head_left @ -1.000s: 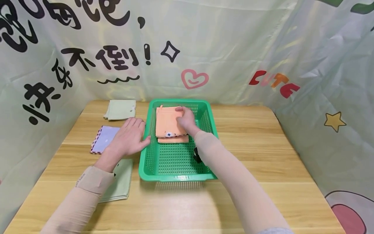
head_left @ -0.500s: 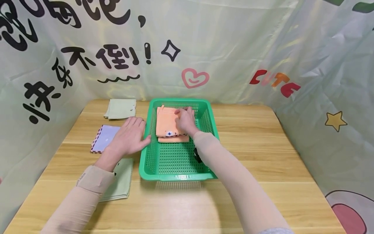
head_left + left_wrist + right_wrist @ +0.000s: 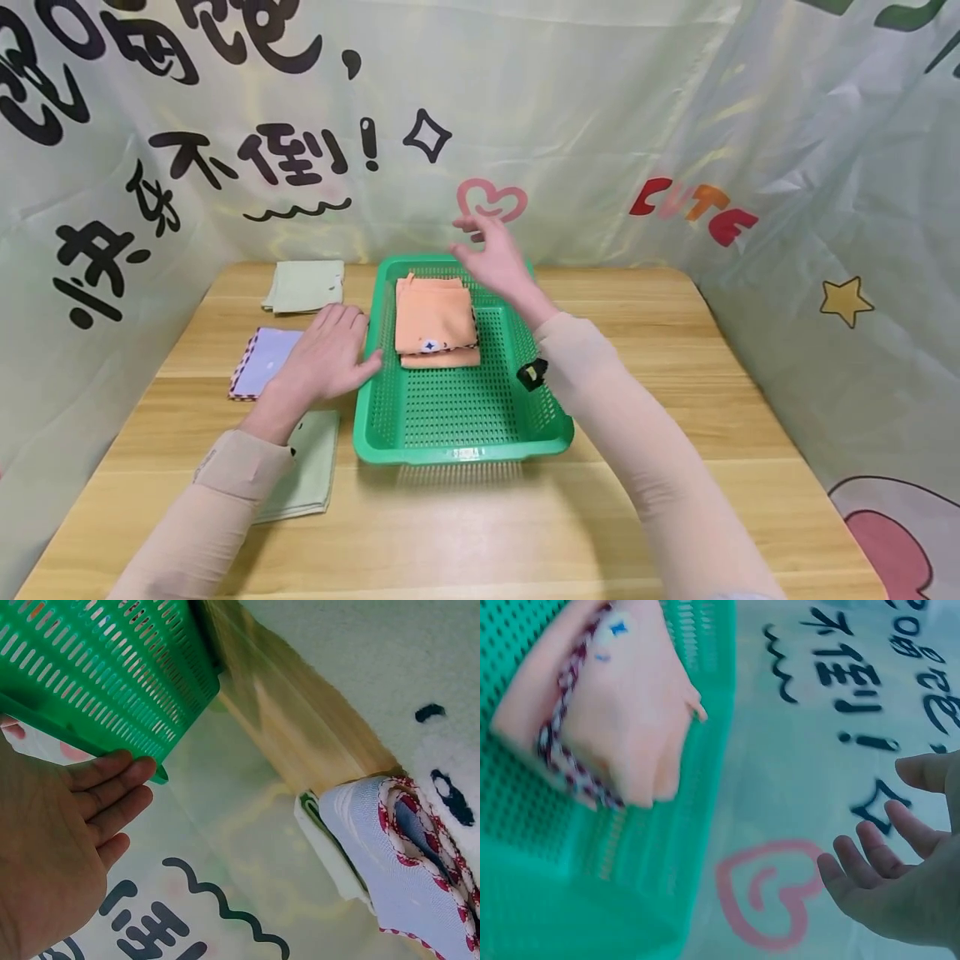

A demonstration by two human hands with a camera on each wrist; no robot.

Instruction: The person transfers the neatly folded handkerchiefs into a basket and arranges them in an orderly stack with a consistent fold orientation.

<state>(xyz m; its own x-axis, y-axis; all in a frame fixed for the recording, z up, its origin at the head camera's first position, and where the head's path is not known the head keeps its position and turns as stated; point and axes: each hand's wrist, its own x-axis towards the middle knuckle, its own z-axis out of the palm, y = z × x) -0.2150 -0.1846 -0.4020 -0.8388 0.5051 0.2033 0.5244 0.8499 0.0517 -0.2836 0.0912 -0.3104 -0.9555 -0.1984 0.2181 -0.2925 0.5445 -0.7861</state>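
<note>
A green plastic basket stands mid-table, with folded orange towels stacked in its far left part. The top towel has a dark patterned edge and a small blue star, also seen in the right wrist view on the towel. My left hand rests at the basket's left rim, fingers extended outside it and thumb over the rim. In the left wrist view, the fingertips of the left hand meet the rim. Over the basket's far right corner, my right hand is raised with spread fingers, holding nothing.
Left of the basket lie a folded pale green cloth at the back, a lavender cloth with a checked edge, and another pale green cloth in front, partly under my left forearm. A printed curtain encloses the table's back and sides.
My right hand has let go of the orange towels and risen up and away toward the back. The towels stay in the basket; the left hand keeps its place.
</note>
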